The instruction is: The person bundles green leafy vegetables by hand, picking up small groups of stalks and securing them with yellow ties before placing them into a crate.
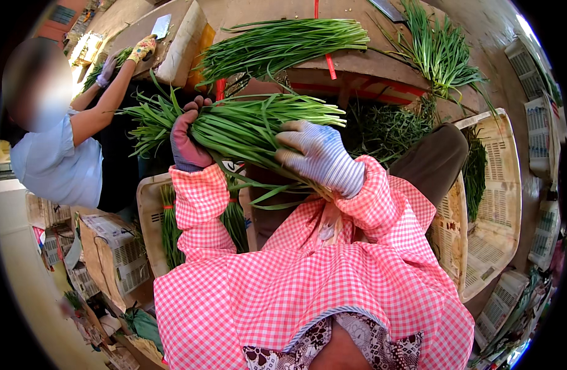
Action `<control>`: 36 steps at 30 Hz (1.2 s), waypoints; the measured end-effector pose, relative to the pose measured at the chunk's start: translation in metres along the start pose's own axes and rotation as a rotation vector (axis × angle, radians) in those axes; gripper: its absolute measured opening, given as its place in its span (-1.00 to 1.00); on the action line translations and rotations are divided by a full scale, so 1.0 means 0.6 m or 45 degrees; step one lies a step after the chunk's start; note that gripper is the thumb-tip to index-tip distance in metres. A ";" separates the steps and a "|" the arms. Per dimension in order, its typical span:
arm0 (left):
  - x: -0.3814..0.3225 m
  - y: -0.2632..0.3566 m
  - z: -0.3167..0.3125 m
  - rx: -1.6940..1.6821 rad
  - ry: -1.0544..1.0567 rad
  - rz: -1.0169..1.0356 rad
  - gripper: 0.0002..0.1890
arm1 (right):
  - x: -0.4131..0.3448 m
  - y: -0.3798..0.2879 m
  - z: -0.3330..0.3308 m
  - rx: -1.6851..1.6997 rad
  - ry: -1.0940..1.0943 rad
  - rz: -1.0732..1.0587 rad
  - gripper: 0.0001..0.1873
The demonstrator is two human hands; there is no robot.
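A thick bunch of Chinese chives (246,125) lies across my lap, its pale stem ends to the right and its leaf tips to the left. My left hand (188,138), in a reddish glove with a dark cuff, grips the bunch near the leafy end. Blurred, my right hand (313,150) in a striped, blue-stained glove rests over the stem side with its fingers spread; whether it grips any stems I cannot tell. Some loose leaves (274,189) droop below the bunch. Beyond it, another bunch of chives (283,46) lies on the work table with a red strap (330,66) under it.
Loose chives (445,55) and a knife blade (388,10) are at the table's far right. Trimmed leaves (387,129) pile below the table. Plastic crates (491,249) (149,217) flank me, the left holding tied bundles (170,226). At left a co-worker (66,157) holds a cleaver (161,26).
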State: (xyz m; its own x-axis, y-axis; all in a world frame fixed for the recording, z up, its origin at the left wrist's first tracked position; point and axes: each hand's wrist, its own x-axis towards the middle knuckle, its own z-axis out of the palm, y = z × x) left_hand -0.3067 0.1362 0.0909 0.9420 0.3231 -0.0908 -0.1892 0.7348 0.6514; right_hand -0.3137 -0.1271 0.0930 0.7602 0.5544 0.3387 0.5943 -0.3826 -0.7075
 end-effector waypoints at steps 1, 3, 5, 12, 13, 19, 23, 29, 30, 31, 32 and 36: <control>-0.001 0.002 0.000 0.016 -0.003 0.008 -0.81 | 0.001 0.011 0.004 0.047 0.039 -0.037 -0.72; -0.002 0.003 -0.009 0.041 -0.006 0.021 -0.82 | -0.009 0.023 -0.008 0.285 0.262 0.016 -0.82; 0.003 0.002 -0.032 0.038 0.003 0.049 -0.82 | -0.028 0.021 -0.039 0.788 0.252 0.431 -0.83; 0.026 0.005 -0.121 0.071 -0.110 -0.014 -0.84 | -0.132 0.084 -0.172 0.772 0.753 0.685 -0.80; 0.020 0.005 -0.120 0.108 -0.115 -0.034 -0.84 | -0.153 0.099 -0.187 0.753 0.854 0.653 -0.80; 0.022 0.011 -0.153 0.116 -0.031 -0.027 -0.87 | -0.259 0.198 -0.272 -0.059 0.605 0.994 -0.66; 0.018 0.008 -0.130 0.136 -0.020 0.019 -0.88 | -0.218 0.185 -0.248 -0.568 0.330 0.845 -0.52; 0.019 0.018 -0.112 0.147 -0.052 0.014 -0.86 | -0.064 0.143 -0.185 -0.265 -0.018 0.693 -0.65; 0.021 0.014 -0.115 0.155 -0.065 0.020 -0.85 | -0.061 0.155 -0.166 -0.127 -0.026 0.616 -0.68; 0.022 0.013 -0.123 0.128 -0.066 -0.004 -0.84 | -0.054 0.145 -0.153 0.047 -0.148 0.745 -0.67; 0.024 0.013 -0.136 0.101 -0.066 -0.027 -0.84 | -0.057 0.149 -0.129 0.046 -0.171 0.698 -0.65; 0.027 -0.011 -0.180 0.022 -0.097 -0.083 -0.77 | -0.079 0.184 -0.005 0.597 -0.065 0.639 -0.40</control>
State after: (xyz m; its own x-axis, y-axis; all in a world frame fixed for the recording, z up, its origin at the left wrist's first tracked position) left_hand -0.3203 0.2008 0.0040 0.9706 0.2281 -0.0766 -0.1224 0.7424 0.6587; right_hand -0.2833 -0.1980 0.0007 0.8937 0.4321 -0.1212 -0.0113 -0.2484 -0.9686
